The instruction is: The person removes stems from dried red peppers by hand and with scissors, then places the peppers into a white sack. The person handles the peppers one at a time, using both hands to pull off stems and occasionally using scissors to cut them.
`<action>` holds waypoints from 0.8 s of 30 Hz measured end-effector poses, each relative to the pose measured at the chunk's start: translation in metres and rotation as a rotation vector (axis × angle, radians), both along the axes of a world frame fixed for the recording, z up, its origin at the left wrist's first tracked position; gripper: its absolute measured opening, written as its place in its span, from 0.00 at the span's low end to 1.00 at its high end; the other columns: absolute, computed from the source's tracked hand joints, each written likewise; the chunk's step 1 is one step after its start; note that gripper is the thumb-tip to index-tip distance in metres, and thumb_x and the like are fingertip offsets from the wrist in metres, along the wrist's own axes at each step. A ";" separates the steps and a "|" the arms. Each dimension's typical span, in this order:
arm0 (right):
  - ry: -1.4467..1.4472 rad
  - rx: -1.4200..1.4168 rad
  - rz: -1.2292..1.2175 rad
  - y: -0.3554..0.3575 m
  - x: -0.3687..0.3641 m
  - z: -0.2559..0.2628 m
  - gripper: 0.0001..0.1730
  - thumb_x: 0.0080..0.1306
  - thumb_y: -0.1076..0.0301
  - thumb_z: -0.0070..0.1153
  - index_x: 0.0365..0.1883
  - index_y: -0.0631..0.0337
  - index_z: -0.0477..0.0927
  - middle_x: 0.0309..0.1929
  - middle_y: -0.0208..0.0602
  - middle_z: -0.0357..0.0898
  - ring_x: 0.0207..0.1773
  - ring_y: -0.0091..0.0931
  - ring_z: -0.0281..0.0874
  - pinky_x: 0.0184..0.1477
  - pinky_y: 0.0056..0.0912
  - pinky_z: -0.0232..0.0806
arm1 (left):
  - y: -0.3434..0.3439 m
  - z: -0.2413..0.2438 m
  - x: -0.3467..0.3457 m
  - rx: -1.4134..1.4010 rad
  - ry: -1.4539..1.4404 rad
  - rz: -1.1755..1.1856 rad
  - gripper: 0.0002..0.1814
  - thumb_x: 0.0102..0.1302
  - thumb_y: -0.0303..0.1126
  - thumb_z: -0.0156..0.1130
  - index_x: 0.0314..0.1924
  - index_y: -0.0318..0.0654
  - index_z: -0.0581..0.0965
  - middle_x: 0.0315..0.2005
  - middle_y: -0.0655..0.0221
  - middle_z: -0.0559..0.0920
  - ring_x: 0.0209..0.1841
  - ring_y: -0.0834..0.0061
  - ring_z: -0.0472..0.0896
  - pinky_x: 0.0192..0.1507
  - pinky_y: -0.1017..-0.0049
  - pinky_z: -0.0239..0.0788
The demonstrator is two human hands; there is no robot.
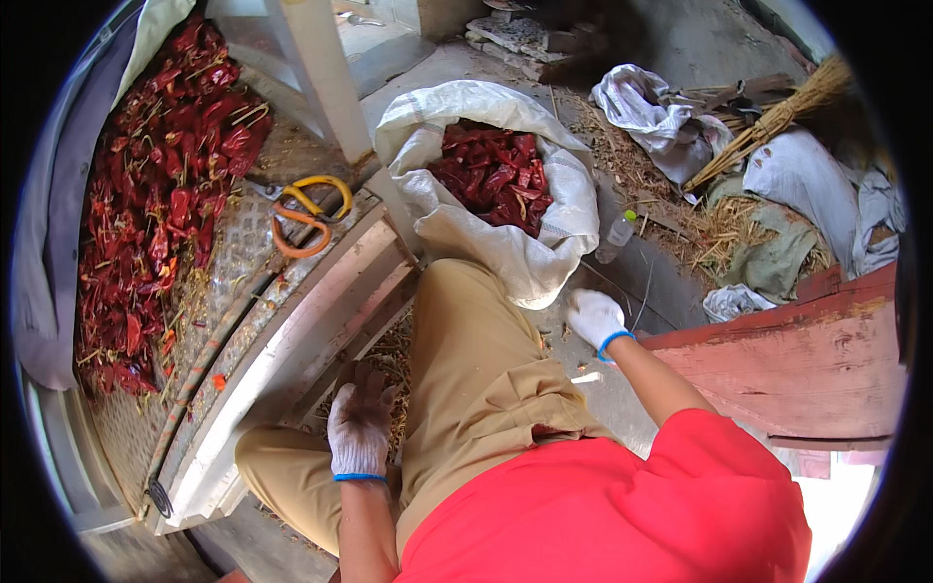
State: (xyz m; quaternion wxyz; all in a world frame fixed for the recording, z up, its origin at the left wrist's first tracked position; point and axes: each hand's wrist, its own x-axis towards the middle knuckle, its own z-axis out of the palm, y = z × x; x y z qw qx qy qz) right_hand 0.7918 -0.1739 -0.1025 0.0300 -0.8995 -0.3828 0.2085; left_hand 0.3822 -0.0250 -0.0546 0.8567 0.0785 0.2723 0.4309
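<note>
My left hand [361, 423], in a white knit glove with a blue cuff and dark-stained fingers, is over my lap with its fingers apart and holds nothing. To the right of my knee is my right hand [594, 317], gloved alike, near the lower edge of a white woven sack [503, 280]; its fingers are partly hidden, so any grip cannot be made out. Dried red chili peppers [499, 175] lie inside the sack. At left a large heap of dried red peppers with stems [160, 189] covers a worktop. Scissors with orange and yellow handles [300, 250] rest near the worktop's edge.
A plastic bottle with a green cap [618, 237] stands right of the sack. Beyond are crumpled white sacks [649, 116], a straw broom [780, 120] and straw litter. A red wooden board [794, 357] is at right. The worktop's pale wooden frame [291, 372] borders my left side.
</note>
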 end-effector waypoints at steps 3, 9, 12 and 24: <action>0.176 0.318 -0.479 0.039 0.014 0.002 0.40 0.57 0.42 0.60 0.59 0.66 0.77 0.55 0.58 0.82 0.61 0.48 0.79 0.62 0.42 0.70 | 0.000 -0.007 -0.004 0.013 -0.043 -0.029 0.19 0.67 0.32 0.61 0.58 0.42 0.79 0.53 0.65 0.84 0.54 0.61 0.81 0.52 0.55 0.72; 0.272 0.682 -1.097 0.105 0.047 -0.091 0.57 0.51 0.40 0.72 0.68 0.76 0.67 0.61 0.55 0.78 0.62 0.40 0.78 0.63 0.37 0.68 | -0.003 -0.015 -0.013 -0.054 0.033 -0.023 0.17 0.66 0.35 0.61 0.54 0.44 0.81 0.55 0.67 0.84 0.57 0.65 0.80 0.53 0.55 0.69; 0.689 0.827 -1.116 0.116 0.095 -0.147 0.22 0.65 0.54 0.62 0.47 0.66 0.85 0.43 0.44 0.85 0.44 0.33 0.81 0.44 0.42 0.72 | 0.004 -0.021 -0.005 -0.064 0.024 -0.076 0.18 0.65 0.35 0.62 0.54 0.44 0.81 0.55 0.67 0.84 0.58 0.66 0.80 0.53 0.57 0.68; 0.977 1.382 -0.978 0.129 0.131 0.061 0.09 0.63 0.66 0.59 0.37 0.60 0.84 0.36 0.38 0.82 0.38 0.30 0.79 0.43 0.37 0.74 | 0.004 -0.022 0.005 -0.181 0.047 -0.041 0.15 0.64 0.32 0.61 0.51 0.42 0.80 0.52 0.65 0.85 0.51 0.62 0.82 0.48 0.56 0.72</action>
